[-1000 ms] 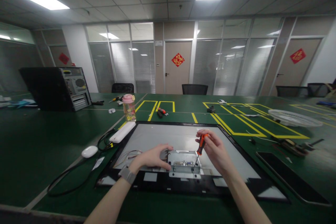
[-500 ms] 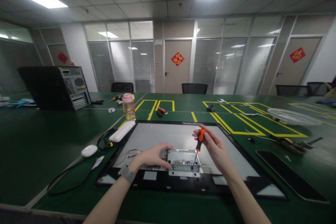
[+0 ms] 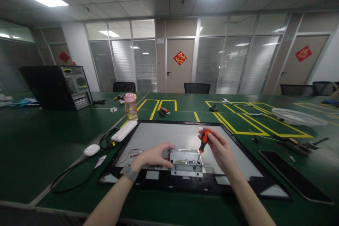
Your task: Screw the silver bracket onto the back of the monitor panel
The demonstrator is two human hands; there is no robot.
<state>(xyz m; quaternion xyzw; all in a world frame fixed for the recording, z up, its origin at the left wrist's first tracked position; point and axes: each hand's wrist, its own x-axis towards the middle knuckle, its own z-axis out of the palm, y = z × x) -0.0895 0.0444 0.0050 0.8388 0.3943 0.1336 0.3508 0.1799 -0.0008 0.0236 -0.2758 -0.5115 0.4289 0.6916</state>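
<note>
1. Left hand: laid palm down with the fingers pressed together and lightly curled over the left end of the metal housing. A wristwatch sits on the wrist.
2. Right hand: thumb and fingertips pinch the orange-and-black handle of the screwdriver. The shaft slants down and to the left, and its tip meets the right end of the metal housing.
3. Metal housing: a small silver box with connector ports on its near face. It is seated near the front edge of the grey back plate, between the two hands.
4. Monitor panel: lies face down on the green table mat with a black bezel all round. Thin coloured wires show on the plate just beyond the left wrist.
5. Left of the panel: a white power strip lies against the far left corner. A white mouse rests nearby, and a black cable loops across the mat.
6. Far side: a pink-lidded bottle stands upright just beyond the power strip. A computer tower stands well to the left, with its rear panel in view.
7. Right side: a dark flat panel lies just beside the monitor. A round fan grille lies farther off.
</note>
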